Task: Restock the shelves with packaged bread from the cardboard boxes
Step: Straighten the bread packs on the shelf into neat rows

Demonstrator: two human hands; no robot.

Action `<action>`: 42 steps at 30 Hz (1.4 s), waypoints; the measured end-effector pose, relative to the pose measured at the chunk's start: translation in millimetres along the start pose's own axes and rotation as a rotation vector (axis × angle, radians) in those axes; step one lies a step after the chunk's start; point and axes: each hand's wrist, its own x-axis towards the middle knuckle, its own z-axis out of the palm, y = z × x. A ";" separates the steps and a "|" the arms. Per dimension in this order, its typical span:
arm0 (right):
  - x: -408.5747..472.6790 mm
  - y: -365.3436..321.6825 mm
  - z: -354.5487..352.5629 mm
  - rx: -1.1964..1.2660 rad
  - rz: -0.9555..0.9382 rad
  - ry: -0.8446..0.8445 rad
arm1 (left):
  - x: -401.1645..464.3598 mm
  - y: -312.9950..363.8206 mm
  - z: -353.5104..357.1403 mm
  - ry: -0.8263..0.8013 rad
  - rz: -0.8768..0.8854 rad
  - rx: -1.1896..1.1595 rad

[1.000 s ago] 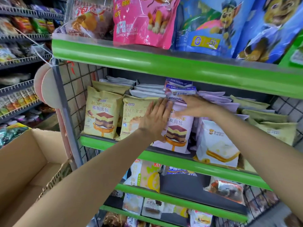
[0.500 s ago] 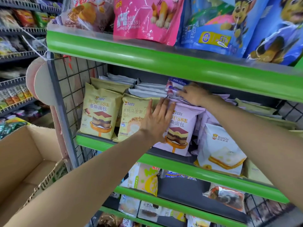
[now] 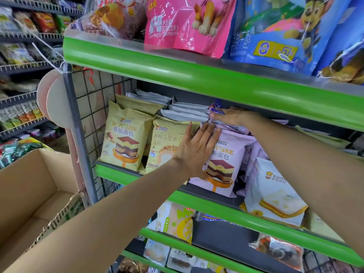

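A lilac mousse-bread pack [image 3: 224,166] stands at the front of the green-edged middle shelf [image 3: 197,196]. My left hand [image 3: 197,148] lies flat against its front, fingers straight, partly over the tan bread pack [image 3: 165,146] beside it. My right hand [image 3: 232,117] reaches deeper, just under the upper shelf, fingers on the tops of the lilac and blue packs stacked behind; its grip is unclear. Another tan mousse pack [image 3: 124,140] stands at the shelf's left end. An open cardboard box [image 3: 29,198] sits low on the left, its inside showing no packs.
The upper shelf [image 3: 216,75] carries a pink bag [image 3: 187,22] and blue cartoon bags [image 3: 285,30] overhanging my hands. A white bread pack [image 3: 273,192] leans at right. A wire grid panel [image 3: 92,119] closes the shelf's left side. Lower shelves and a left aisle rack hold more snacks.
My right hand has slid up and back from the lilac pack's front onto the packs behind it. My left hand stays flat on the front pack. The view has moved closer.
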 end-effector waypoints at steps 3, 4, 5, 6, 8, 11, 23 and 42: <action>-9.7 -3.6 -6.6 0.063 -0.045 -0.046 | 1.6 0.5 -4.0 -0.007 -0.018 -0.056; -11.6 -1.9 -6.8 0.091 -0.053 -0.041 | 2.3 1.4 -4.8 -0.005 -0.018 -0.052; -16.6 -0.3 -7.6 0.092 -0.054 -0.022 | 2.9 2.7 -5.2 0.002 -0.017 -0.041; -17.3 3.6 -6.6 0.094 -0.052 -0.014 | 3.4 4.2 -5.3 0.013 -0.015 -0.028; -23.2 8.7 -5.0 0.081 -0.076 -0.037 | 3.4 6.5 -5.7 0.023 -0.002 -0.008; -37.3 9.0 -7.1 0.132 -0.094 -0.019 | 3.2 8.2 -4.2 0.019 0.001 -0.017; -95.4 29.8 6.7 -0.080 -0.225 -0.085 | 0.4 18.8 -12.3 -0.011 -0.068 -0.049; -224.7 131.5 25.9 -0.083 0.044 -0.147 | -5.5 124.2 -70.6 0.013 0.239 -0.198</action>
